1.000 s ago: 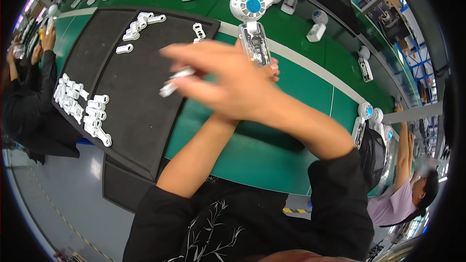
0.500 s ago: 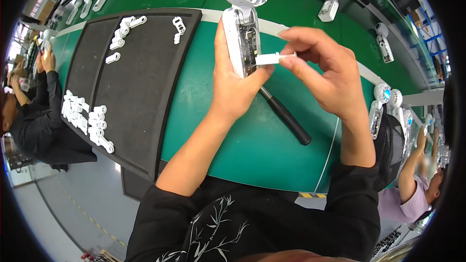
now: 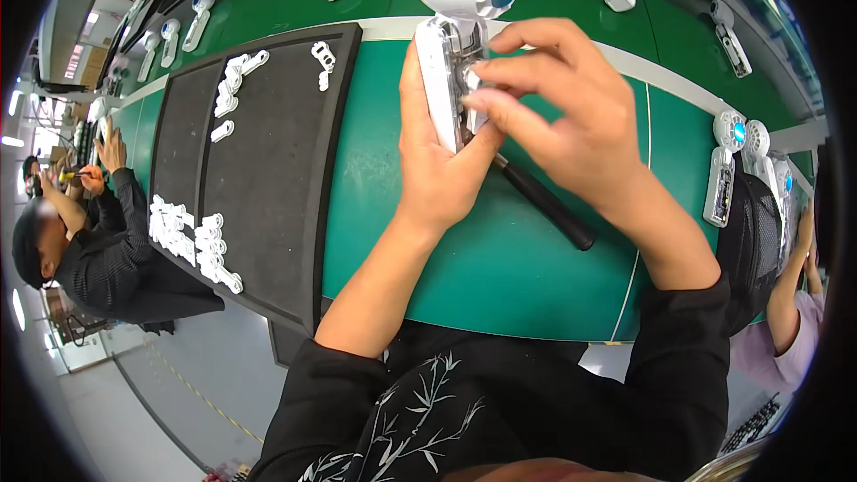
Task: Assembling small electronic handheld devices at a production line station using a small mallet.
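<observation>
**Head view: both hands on the white handheld fan**

Head view shows your left hand (image 3: 437, 170) wrapped around the handle of a white handheld fan (image 3: 451, 45), thumb along its left side and fingers curled behind it, so the fan is gripped firmly. The fan is held over the far middle of the green work mat (image 3: 500, 268), its round head with a blue hub pointing toward the mat's far edge and its opened handle facing you.

Your right hand (image 3: 571, 125) comes in from the right and hangs over the handle. Its fingertips (image 3: 478, 98) are pinched together against the exposed inside of the handle; whether they grasp a small part there you cannot tell, since the fingers cover the spot.

Under your right wrist a black-handled tool (image 3: 544, 205) lies on the mat, slanting toward the right edge, touched by neither hand.

To your left, a black tray (image 3: 268, 205) sits against the mat's left edge. Small white plastic parts (image 3: 192, 241) crowd its near-left corner, and a few more (image 3: 232, 89) are scattered near its far edge.

More white fans (image 3: 728, 174) lie by the mat's right edge, and others stand along the far side of the bench.

At the far left, another person in a dark sleeve (image 3: 116, 250) works at the same bench; a second person's arm shows at the right rim.
</observation>
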A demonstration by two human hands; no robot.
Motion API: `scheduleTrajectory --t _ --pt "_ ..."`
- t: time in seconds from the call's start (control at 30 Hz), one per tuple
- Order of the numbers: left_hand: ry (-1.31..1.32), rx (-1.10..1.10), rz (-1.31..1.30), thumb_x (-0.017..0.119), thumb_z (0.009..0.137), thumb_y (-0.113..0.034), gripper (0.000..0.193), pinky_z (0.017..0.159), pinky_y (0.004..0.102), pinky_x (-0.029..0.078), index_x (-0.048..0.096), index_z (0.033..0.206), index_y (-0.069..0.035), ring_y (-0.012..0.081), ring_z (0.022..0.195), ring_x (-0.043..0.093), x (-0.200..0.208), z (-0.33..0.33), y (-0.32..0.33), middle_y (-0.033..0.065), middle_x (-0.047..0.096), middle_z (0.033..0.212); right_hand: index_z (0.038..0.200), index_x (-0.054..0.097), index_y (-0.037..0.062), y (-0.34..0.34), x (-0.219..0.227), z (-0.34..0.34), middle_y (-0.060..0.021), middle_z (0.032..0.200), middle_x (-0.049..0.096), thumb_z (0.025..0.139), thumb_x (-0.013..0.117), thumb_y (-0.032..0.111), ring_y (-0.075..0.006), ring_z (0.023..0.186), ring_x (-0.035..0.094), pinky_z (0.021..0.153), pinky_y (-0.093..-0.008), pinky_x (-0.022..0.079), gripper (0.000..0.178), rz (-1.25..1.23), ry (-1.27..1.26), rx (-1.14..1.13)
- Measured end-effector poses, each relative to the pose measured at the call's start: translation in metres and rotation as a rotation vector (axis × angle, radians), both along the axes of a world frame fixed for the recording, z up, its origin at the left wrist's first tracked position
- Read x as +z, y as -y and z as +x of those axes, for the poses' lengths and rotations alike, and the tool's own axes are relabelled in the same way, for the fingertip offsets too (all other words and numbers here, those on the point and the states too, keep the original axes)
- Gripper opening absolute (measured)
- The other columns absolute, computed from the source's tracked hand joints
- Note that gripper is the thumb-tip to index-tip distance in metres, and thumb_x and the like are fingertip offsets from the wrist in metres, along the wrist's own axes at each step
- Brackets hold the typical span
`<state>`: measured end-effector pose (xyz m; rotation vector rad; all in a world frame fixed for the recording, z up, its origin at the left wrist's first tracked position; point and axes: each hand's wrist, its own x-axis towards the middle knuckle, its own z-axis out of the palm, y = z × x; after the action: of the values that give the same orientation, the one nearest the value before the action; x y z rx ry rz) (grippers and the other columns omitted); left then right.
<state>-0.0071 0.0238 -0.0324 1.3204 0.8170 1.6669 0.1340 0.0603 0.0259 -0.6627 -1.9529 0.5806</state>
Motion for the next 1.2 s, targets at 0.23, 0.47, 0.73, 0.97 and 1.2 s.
scheduleTrajectory --t 0.23,0.47,0.73,0.97,1.2 --pt "0.263 0.036 -0.104 0.060 0.083 0.003 0.065 0.057 0.0278 0.048 0.027 0.139 -0.006 0.0148 0.074 0.058 0.017 -0.030 0.000 0.0090 0.055 0.100 0.099 0.066 0.0026 0.000 -0.026 -0.012 -0.0136 0.097 0.063 0.090 0.064 0.015 -0.0218 0.081 0.065 0.066 -0.0336 0.053 0.016 -0.443 0.076 -0.095" --pt "0.417 0.101 -0.129 0.059 0.083 0.000 0.057 0.051 0.0274 0.044 0.032 0.132 -0.008 0.0153 0.067 0.057 0.026 -0.043 -0.001 0.0092 0.055 0.091 0.092 0.059 0.0011 -0.004 -0.051 0.000 -0.0161 0.079 0.064 0.095 0.055 0.024 -0.0391 0.077 0.063 0.067 -0.0443 0.050 0.024 -0.207 0.857 -0.030" --pt "0.392 0.018 -0.222 0.059 0.081 0.002 0.063 0.048 0.0269 0.043 0.031 0.137 -0.007 0.0141 0.063 0.056 0.029 -0.035 0.002 0.0068 0.056 0.087 0.085 0.052 0.0029 0.017 -0.003 0.000 -0.0026 0.060 0.042 0.097 0.053 0.026 -0.0198 0.054 0.045 0.049 -0.0327 0.036 0.025 -0.386 0.067 -0.094" --pt "0.379 -0.003 -0.322 0.060 0.079 0.004 0.066 0.047 0.0272 0.042 0.032 0.138 -0.005 0.0134 0.061 0.056 0.033 -0.034 0.003 0.0060 0.056 0.085 0.077 0.046 0.0050 0.036 0.005 -0.007 -0.0006 0.059 0.038 0.100 0.043 0.022 -0.0133 0.051 0.036 0.046 -0.0292 0.028 0.029 -0.410 0.095 -0.077" --pt "0.330 0.010 -0.288 0.061 0.078 0.005 0.069 0.045 0.0258 0.043 0.032 0.140 -0.003 0.0123 0.058 0.055 0.034 -0.036 0.006 0.0055 0.056 0.081 0.073 0.041 0.0060 0.044 0.005 -0.008 -0.0012 0.060 0.038 0.100 0.040 0.023 -0.0133 0.052 0.035 0.046 -0.0295 0.027 0.032 -0.334 0.056 -0.028"
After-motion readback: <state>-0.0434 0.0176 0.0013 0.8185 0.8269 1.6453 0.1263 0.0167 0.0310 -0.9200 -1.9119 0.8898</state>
